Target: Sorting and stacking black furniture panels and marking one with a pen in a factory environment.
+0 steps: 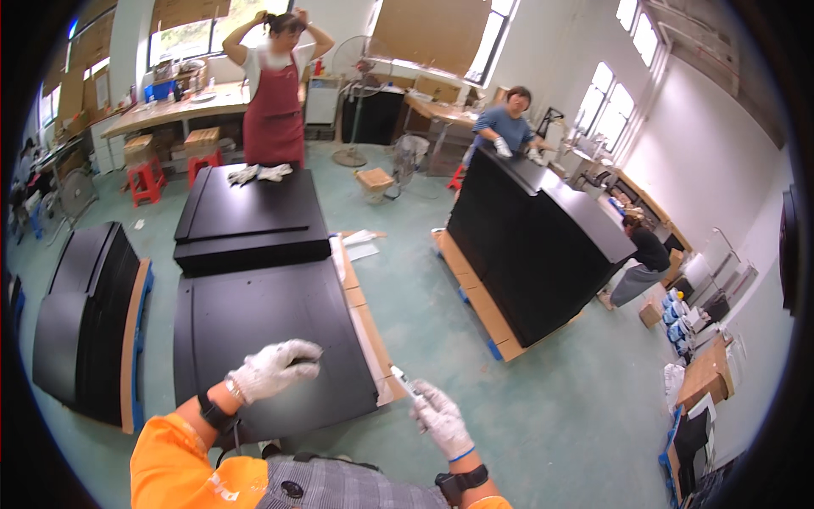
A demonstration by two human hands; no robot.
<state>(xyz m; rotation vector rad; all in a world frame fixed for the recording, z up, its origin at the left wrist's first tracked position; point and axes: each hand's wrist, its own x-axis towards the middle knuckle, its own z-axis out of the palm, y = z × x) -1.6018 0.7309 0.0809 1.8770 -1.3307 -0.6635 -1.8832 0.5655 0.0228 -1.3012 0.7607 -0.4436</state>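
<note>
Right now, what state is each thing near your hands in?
Left hand: gloved, resting on the nearest black panel.
Right hand: gloved, gripping a small white tool, held over the floor.
White tool: tip pointing at the panel's corner.
Nearest black panel: lying flat on a stack.
Second black stack: flat, gloves lying on top.

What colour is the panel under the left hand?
Black, matte; the panel under the left hand shows best in the head view.

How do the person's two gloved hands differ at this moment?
The left hand rests palm-down on the near black panel and holds nothing; the right hand is off the panel, over the green floor, gripping a small white pen-like tool. Both wear white work gloves and dark wristbands.
</note>
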